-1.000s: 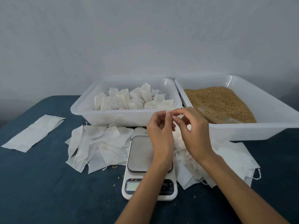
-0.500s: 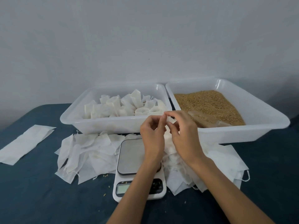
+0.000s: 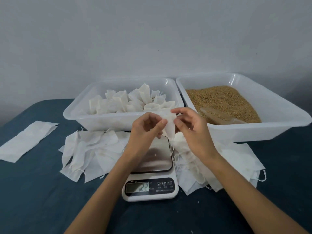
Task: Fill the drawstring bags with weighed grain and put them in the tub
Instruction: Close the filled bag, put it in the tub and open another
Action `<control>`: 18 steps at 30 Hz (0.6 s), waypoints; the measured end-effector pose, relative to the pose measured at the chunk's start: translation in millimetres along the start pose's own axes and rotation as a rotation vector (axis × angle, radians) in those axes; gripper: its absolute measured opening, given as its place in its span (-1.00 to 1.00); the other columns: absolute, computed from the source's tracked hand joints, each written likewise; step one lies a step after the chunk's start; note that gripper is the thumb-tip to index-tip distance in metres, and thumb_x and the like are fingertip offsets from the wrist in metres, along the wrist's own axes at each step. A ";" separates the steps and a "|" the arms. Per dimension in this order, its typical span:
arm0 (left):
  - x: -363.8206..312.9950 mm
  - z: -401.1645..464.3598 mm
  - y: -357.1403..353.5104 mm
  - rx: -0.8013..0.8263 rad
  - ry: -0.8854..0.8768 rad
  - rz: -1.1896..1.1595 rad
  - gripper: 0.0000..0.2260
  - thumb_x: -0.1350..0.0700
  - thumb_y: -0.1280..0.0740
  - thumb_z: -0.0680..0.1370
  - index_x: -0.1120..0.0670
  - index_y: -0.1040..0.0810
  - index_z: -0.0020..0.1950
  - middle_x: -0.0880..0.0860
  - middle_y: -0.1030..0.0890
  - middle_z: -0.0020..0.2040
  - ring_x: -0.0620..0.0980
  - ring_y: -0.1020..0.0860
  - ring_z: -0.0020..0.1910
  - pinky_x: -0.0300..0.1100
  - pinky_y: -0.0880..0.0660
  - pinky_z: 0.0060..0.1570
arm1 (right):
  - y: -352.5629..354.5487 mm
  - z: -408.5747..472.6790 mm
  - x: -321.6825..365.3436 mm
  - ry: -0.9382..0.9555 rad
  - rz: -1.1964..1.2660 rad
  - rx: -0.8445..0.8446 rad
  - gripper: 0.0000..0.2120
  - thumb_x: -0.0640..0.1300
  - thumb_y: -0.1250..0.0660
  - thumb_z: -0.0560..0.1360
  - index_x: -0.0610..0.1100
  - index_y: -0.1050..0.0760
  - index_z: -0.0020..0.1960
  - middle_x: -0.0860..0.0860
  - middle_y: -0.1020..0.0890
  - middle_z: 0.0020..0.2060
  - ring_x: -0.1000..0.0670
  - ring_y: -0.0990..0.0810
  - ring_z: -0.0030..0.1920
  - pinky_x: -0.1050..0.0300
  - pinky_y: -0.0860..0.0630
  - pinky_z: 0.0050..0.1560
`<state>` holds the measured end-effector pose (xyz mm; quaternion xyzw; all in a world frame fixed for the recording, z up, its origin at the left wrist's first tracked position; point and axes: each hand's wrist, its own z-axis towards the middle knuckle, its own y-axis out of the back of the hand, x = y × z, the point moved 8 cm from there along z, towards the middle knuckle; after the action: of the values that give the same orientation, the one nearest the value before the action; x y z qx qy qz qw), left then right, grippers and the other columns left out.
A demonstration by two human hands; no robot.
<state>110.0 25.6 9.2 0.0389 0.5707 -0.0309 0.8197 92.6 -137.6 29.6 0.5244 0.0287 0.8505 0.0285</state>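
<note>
White fabric, a small drawstring bag (image 3: 168, 124), is pinched between the left hand (image 3: 145, 130) and right hand (image 3: 192, 130) above the scale (image 3: 152, 168). Behind sit the tub of filled bags (image 3: 121, 119) and the grain tub (image 3: 253, 130); empty bags (image 3: 91, 149) lie alongside.

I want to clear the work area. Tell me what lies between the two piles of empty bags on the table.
In the head view, the white digital scale sits between the left pile of empty bags and the right pile.
</note>
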 end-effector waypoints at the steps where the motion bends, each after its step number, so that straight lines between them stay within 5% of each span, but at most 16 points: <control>1: -0.1 -0.8 -1.4 0.013 0.015 -0.011 -0.87 0.16 -0.48 0.60 0.20 -0.60 0.00 0.00 -0.62 -0.19 -0.03 -0.57 -0.26 -0.16 -0.57 -0.19 | -0.6 -0.4 0.1 -0.004 0.028 0.006 -0.77 -0.34 -0.33 0.60 -0.17 -0.56 0.22 -0.03 -0.68 -0.22 0.01 -0.65 -0.17 0.21 -0.58 -0.08; 5: 9.6 -3.2 -4.8 0.021 0.135 0.024 -0.56 -0.01 -0.56 0.52 0.02 -0.52 0.33 0.03 -0.64 0.22 -0.02 -0.68 0.12 -0.01 -0.65 0.12 | -3.6 -2.4 -5.4 -0.070 0.137 0.034 -0.74 -0.34 -0.34 0.59 -0.14 -0.58 0.24 0.04 -0.69 -0.16 0.07 -0.68 -0.09 0.24 -0.59 -0.06; 8: 19.1 -2.7 -1.6 0.061 0.265 -0.207 -0.41 -0.05 -0.53 0.52 -0.04 -0.39 0.49 0.13 -0.64 0.31 0.08 -0.66 0.27 0.08 -0.62 0.23 | -5.0 -1.9 -9.4 -0.121 0.207 0.059 -0.69 -0.37 -0.34 0.58 -0.10 -0.60 0.25 0.02 -0.71 -0.09 0.02 -0.70 -0.01 0.20 -0.61 -0.02; 14: 22.8 1.1 8.3 0.023 0.281 -0.272 -0.53 0.16 -0.44 0.61 0.02 -0.42 0.50 0.15 -0.69 0.19 0.04 -0.68 0.14 0.00 -0.63 0.18 | -3.1 -1.0 -12.7 -0.176 0.239 0.031 -0.73 -0.30 -0.46 0.50 0.07 -0.70 -0.01 0.07 -0.68 -0.24 0.10 -0.67 -0.17 0.26 -0.61 -0.10; 18: 18.2 0.5 21.8 -0.074 0.176 -0.106 -0.60 0.23 -0.50 0.56 0.03 -0.50 0.36 0.14 -0.67 0.16 0.00 -0.66 0.02 0.02 -0.66 0.08 | -8.6 -4.1 -13.2 -0.186 0.294 0.057 -0.87 -0.22 -0.51 0.43 -0.13 -0.61 -0.06 -0.02 -0.68 -0.22 0.03 -0.65 -0.19 0.22 -0.62 -0.12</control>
<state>118.8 47.1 -7.1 -0.0193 0.6424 -0.0495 0.7645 95.0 -130.1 15.3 0.6000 -0.0271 0.7921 -0.1087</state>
